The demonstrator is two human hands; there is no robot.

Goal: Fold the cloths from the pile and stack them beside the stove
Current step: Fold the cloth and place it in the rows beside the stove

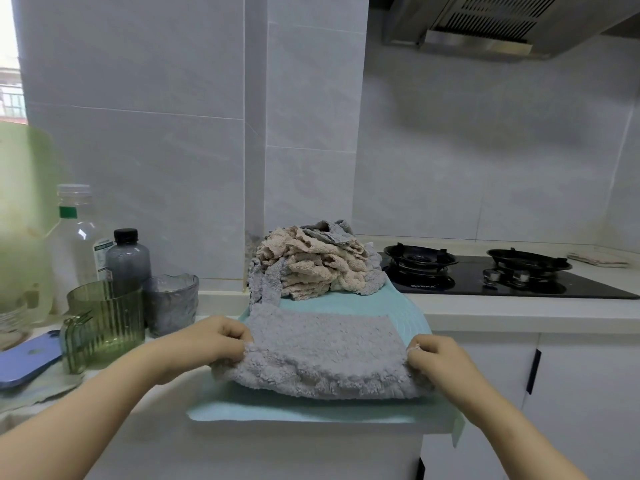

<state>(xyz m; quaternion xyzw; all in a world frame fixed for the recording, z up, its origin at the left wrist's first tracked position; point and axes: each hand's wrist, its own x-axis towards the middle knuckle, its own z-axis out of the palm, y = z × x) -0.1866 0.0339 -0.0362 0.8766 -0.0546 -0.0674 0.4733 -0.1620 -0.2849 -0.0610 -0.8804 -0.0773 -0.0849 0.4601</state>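
Grey cloth is gripped at both near corners: the left hand is pinched on one, the right hand on the other. Between the grips, it is spread on a teal mat. Beyond them, the pile is heaped beside the stove.

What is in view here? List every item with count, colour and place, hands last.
grey cloth: 1, grey, on the mat, pinched at both near corners
cloth pile: 1, beige and grey, back of the mat
mat: 1, light blue, counter edge
stove: 1, black, two burners, right of the pile
folded cloth: 1, beige, right of the stove
bottles: 2, one clear, one grey, left
cups: 3, two green, one grey, left
phone: 1, blue, far left
range hood: 1, steel, top right
left hand: grips cloth
right hand: grips cloth
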